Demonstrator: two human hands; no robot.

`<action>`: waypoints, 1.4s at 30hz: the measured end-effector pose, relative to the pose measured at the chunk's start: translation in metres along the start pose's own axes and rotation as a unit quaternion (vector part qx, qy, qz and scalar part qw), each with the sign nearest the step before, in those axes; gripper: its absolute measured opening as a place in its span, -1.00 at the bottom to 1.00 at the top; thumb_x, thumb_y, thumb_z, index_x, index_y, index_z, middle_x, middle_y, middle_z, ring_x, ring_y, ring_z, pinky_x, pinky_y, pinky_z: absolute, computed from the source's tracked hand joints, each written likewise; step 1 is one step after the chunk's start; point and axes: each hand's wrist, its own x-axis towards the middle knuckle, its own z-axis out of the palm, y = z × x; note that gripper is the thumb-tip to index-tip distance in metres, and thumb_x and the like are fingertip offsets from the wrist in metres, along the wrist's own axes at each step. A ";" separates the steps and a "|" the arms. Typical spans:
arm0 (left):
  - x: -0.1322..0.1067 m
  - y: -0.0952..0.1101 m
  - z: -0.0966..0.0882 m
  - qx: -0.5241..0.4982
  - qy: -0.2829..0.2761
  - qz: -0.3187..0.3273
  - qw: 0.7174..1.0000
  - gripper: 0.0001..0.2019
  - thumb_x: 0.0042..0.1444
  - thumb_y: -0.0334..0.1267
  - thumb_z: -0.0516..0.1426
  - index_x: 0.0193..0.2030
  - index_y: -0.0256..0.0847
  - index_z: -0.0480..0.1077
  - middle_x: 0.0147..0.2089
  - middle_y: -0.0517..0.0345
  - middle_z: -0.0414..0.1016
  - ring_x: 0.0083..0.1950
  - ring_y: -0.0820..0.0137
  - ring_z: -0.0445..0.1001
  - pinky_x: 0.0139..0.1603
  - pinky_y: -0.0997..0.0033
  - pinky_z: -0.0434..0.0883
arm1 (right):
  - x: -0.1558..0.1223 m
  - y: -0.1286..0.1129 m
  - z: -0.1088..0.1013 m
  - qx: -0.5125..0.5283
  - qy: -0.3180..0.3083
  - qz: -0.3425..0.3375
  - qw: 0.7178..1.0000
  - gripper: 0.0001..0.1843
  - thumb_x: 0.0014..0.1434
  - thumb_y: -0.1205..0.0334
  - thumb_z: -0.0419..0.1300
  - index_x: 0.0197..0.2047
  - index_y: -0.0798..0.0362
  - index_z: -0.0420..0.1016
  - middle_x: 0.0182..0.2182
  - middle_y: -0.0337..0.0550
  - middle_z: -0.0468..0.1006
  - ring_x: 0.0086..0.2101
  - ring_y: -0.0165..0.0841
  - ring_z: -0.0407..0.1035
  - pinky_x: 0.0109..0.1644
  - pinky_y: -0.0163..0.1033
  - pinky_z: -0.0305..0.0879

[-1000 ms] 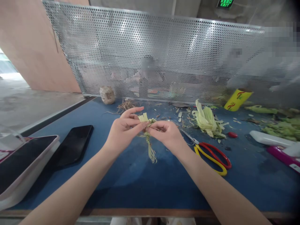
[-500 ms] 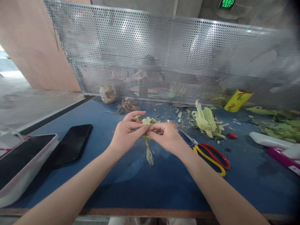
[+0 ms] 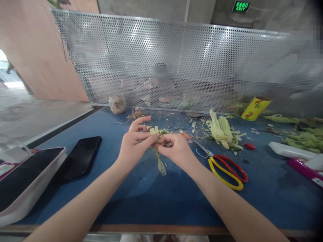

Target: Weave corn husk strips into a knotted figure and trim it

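Over the middle of the blue table, my left hand (image 3: 137,139) and my right hand (image 3: 174,146) meet at a small braided piece of pale green husk-like strips (image 3: 160,164). The fingertips of both hands pinch its upper part, where short cut ends stick up. A thin braid with a looped end hangs down below them. The left index finger is raised. Fingers hide most of the gripped part. Right of my hands lie scissors (image 3: 227,171) with one red and one yellow handle, blades toward my right wrist. A bundle of pale green husks (image 3: 223,131) rests behind them.
A perforated metal screen (image 3: 176,64) closes off the back, with a person behind it. String (image 3: 137,115) and a twine roll (image 3: 116,104) lie back left. Phones (image 3: 82,156) are at left. A yellow tube (image 3: 256,108), a white-and-purple tool (image 3: 292,151) and leaf scraps are at right.
Both hands keep their pinch on the braided husk piece, with the fingers slightly shifted. The whole view has tilted a little.
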 end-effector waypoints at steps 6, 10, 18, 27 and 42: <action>0.006 -0.005 0.003 -0.058 0.003 -0.054 0.997 -0.86 -0.05 -0.22 0.18 -0.52 -0.18 0.53 -0.18 0.03 0.45 0.05 0.27 0.27 -0.02 0.30 0.30 | 0.006 0.010 -0.003 0.093 -0.002 0.008 0.996 -0.77 -0.07 0.19 0.17 -0.35 0.15 0.52 -0.39 -0.09 0.56 -0.39 -0.37 0.40 -0.26 -0.27 0.30; 0.009 -0.008 0.001 -0.099 0.014 -0.097 0.990 -0.84 -0.06 -0.19 0.18 -0.36 -0.16 0.55 -0.20 0.05 0.49 0.05 0.23 0.29 -0.03 0.30 0.31 | 0.008 0.012 -0.004 0.114 0.029 0.014 0.993 -0.72 -0.05 0.11 0.17 -0.32 0.11 0.54 -0.39 -0.10 0.58 -0.35 -0.32 0.43 -0.21 -0.20 0.31; 0.006 -0.002 0.001 -0.077 -0.028 -0.103 0.991 -0.84 -0.07 -0.20 0.18 -0.40 -0.21 0.55 -0.30 0.08 0.54 -0.21 0.32 0.46 -0.19 0.39 0.40 | 0.007 0.012 -0.004 0.095 0.086 -0.008 0.992 -0.81 -0.09 0.15 0.21 -0.43 0.07 0.56 -0.45 -0.14 0.58 -0.42 -0.33 0.42 -0.31 -0.23 0.31; 0.008 -0.002 -0.006 0.008 -0.080 -0.088 0.993 -0.82 -0.09 -0.22 0.18 -0.33 -0.20 0.53 -0.32 0.11 0.59 -0.29 0.32 0.52 -0.24 0.38 0.43 | 0.009 0.012 -0.009 0.108 0.129 0.008 0.986 -0.82 -0.08 0.15 0.19 -0.49 0.07 0.54 -0.49 -0.16 0.55 -0.41 -0.35 0.40 -0.30 -0.26 0.29; 0.005 0.000 -0.001 0.144 -0.065 -0.033 0.987 -0.84 0.02 -0.19 0.08 -0.41 -0.21 0.42 -0.38 0.12 0.54 -0.38 0.37 0.46 -0.37 0.43 0.36 | 0.009 0.017 -0.003 0.172 0.204 0.040 0.963 -0.87 -0.12 0.19 0.21 -0.51 0.07 0.53 -0.50 -0.18 0.54 -0.39 -0.32 0.38 -0.23 -0.22 0.25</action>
